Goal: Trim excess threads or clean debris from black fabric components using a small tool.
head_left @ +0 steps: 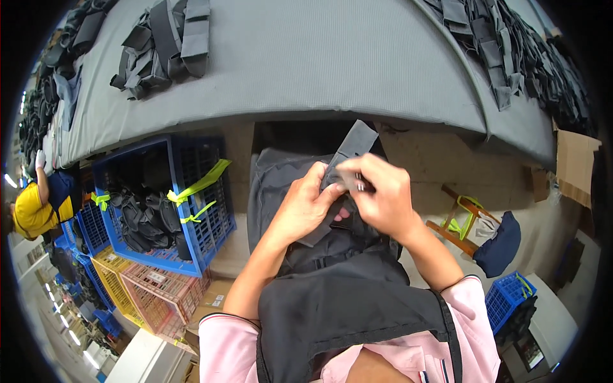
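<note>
A flat dark grey fabric strip slants up from my lap, its far end sticking out beyond my fingers. My left hand is closed on this strip, thumb on top. My right hand is curled right beside it, over the strip. A small dark object with a shiny bit shows between its fingers, too blurred to name. Beneath both hands, black and dark grey fabric covers my lap. A black apron hangs over my front.
Ahead stands a grey-covered table with a bundle of grey strips on it and a long pile of strips at right. Blue crate of black pieces at left; wooden stool at right. A person in yellow works far left.
</note>
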Action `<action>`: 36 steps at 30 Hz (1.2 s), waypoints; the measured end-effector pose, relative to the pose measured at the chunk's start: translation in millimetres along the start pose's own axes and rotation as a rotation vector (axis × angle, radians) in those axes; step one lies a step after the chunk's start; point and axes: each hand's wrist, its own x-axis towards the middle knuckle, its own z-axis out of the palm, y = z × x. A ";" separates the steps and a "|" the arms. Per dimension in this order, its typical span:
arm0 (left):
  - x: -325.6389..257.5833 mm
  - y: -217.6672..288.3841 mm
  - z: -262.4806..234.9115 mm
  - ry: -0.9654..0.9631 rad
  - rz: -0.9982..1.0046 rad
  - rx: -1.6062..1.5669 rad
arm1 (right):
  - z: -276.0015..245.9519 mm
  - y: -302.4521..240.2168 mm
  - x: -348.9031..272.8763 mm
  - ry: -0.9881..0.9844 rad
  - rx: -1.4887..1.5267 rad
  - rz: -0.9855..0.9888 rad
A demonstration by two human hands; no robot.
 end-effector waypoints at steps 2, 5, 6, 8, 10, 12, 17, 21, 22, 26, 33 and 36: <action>-2.0 1.9 -3.1 -0.026 -0.141 -0.178 | 4.5 20.8 6.3 -0.075 0.099 0.220; -5.9 -3.1 -10.3 -0.135 -0.129 -0.183 | -5.2 14.1 3.5 -0.147 0.214 0.308; -6.7 -3.0 -10.9 -0.132 -0.134 -0.186 | -6.3 10.4 0.7 -0.095 0.206 0.233; -5.9 1.1 -12.1 -0.124 -0.174 -0.368 | -11.0 10.5 -0.5 -0.078 0.232 0.215; -4.9 1.4 -13.7 -0.139 -0.168 -0.359 | -25.6 7.2 3.0 -0.227 0.052 0.106; -4.7 6.7 -14.6 -0.164 -0.194 -0.326 | -31.9 7.2 3.7 -0.254 0.051 0.121; -4.2 8.6 -13.2 -0.213 -0.197 -0.253 | -41.0 11.6 14.5 -0.379 0.015 0.048; -5.4 10.7 -14.5 -0.246 -0.181 -0.181 | -40.4 16.6 15.1 -0.382 0.022 -0.046; -6.0 10.7 -14.4 -0.244 -0.181 -0.180 | -39.8 17.0 14.8 -0.382 0.024 -0.046; -5.8 8.2 -11.8 -0.249 -0.193 -0.243 | -37.8 20.5 10.3 -0.316 -0.105 -0.181; -4.4 4.3 -8.1 -0.229 -0.217 -0.312 | -33.8 28.5 2.2 -0.227 -0.122 -0.240; -5.0 9.7 -8.2 -0.200 -0.220 -0.287 | -31.9 26.2 -1.1 -0.189 -0.066 -0.165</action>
